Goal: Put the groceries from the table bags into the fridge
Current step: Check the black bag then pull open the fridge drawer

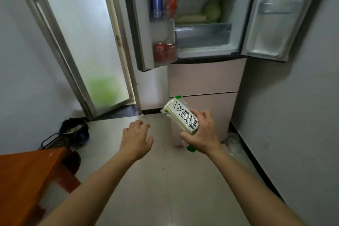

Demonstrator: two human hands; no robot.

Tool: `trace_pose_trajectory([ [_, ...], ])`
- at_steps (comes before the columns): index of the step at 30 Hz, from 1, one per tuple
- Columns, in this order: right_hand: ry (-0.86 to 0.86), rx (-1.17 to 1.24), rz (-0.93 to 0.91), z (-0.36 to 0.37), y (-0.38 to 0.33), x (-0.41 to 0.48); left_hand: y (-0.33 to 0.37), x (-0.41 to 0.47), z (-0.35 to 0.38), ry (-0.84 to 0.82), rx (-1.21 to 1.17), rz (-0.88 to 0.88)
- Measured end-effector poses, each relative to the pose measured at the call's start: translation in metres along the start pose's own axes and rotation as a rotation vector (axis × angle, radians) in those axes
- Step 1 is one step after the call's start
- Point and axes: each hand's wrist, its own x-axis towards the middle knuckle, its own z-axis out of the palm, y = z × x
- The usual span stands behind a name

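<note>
Glossy tiled floor (165,185); right hand (202,135) grips blocky plastic-wrapped packet (180,115), perhaps tofu.

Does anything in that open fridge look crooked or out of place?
Yes: on the left fridge door, the upper red can leans sideways, while the blue can beside it stands upright. Nothing looks spilled.

The head camera is looking forward and down, facing the open fridge (205,79) across the floor (165,180); the left hand (136,139) and right hand (201,134) are showing close below.
</note>
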Motion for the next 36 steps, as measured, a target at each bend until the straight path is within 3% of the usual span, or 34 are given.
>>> trace_pose_trajectory([
  [9,0.218,-0.197,0.114,-0.062,0.123,0.165,0.119,0.213,0.0,0.111,-0.069,0.265],
  [16,0.331,-0.279,0.079,-0.115,0.163,0.349,0.176,0.409,-0.065,0.246,-0.055,0.369],
  [25,0.548,-0.116,0.008,-0.167,0.213,0.536,0.241,0.601,-0.145,0.442,-0.002,0.346],
  [36,0.578,0.18,-0.161,-0.201,0.262,0.784,0.298,0.798,-0.203,0.563,0.167,0.207],
])
